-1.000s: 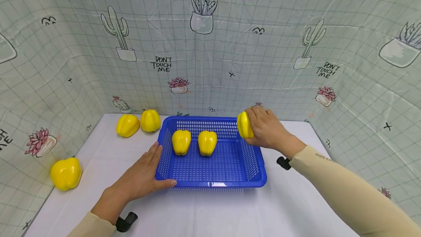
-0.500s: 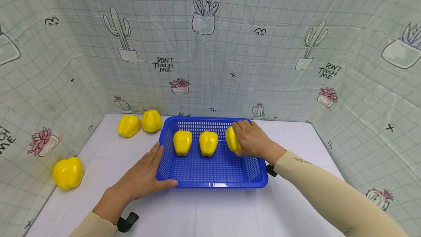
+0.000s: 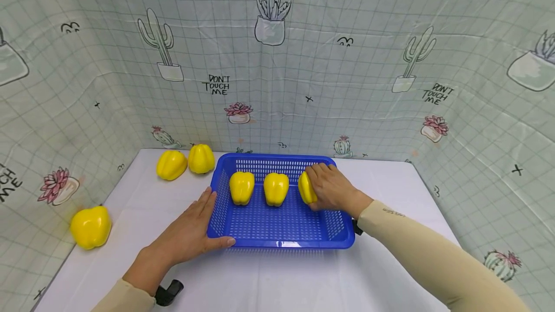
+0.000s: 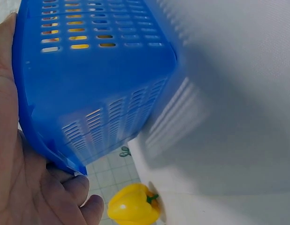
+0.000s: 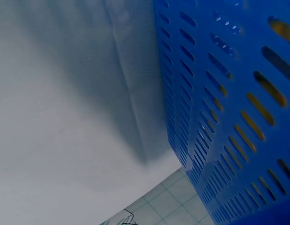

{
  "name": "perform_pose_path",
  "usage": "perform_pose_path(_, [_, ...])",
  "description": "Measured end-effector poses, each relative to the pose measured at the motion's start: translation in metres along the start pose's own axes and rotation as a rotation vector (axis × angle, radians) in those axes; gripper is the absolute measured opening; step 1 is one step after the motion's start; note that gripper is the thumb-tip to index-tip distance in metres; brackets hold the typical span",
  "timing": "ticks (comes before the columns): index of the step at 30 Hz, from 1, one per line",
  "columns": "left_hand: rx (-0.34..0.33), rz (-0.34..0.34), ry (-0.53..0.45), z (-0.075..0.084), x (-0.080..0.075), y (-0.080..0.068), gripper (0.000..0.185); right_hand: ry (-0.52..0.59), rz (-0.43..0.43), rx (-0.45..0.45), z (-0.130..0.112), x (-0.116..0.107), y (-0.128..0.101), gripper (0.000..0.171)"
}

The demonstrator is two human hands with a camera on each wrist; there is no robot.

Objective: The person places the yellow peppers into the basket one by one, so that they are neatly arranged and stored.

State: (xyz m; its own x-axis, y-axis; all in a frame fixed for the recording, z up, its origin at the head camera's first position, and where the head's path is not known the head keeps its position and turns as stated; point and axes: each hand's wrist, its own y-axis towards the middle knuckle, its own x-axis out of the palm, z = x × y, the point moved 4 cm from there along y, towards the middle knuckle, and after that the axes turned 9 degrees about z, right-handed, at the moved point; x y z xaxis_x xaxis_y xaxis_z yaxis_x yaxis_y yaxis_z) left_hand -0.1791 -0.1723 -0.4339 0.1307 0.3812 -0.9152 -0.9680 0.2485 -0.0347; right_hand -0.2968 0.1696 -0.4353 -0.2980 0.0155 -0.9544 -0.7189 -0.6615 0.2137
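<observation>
The left hand lies with its fingers straight and flat along the near-left corner of the blue basket, thumb stretched along the front rim; it presses the wall and grips nothing. In the left wrist view the palm sits against the basket's slotted wall.

Past the front rim the basket floor is bare across its near half, open room from 7 to 5 o'clock of its middle. At the far wall stand two yellow peppers, one at 11 o'clock and one at 12, a small gap between them. At 1 o'clock the right hand has its fingers curled over a third pepper, which sits low inside the basket near its right wall, just beside the middle one.

On the white table, well left of the basket at 9 o'clock, a lone pepper lies near the table's left edge. At 10 o'clock two more touch each other by the back curtain, the nearer just off the basket's far-left corner.
</observation>
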Motion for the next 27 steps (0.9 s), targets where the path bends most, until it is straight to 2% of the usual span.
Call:
perform_pose_path(10, [-0.006, -0.004, 0.000, 0.001, 0.000, 0.000, 0.133, -0.062, -0.023, -0.024, -0.002, 0.007, 0.003, 0.080])
perform_pose_path(17, [-0.019, -0.010, -0.002, 0.000, 0.000, 0.000, 0.134, -0.068, -0.112, -0.012, -0.003, 0.013, 0.005, 0.092])
perform_pose_path(27, [-0.010, 0.000, -0.006, 0.000, 0.000, 0.000, 0.134, -0.096, -0.121, -0.007, -0.003, 0.014, 0.006, 0.097])
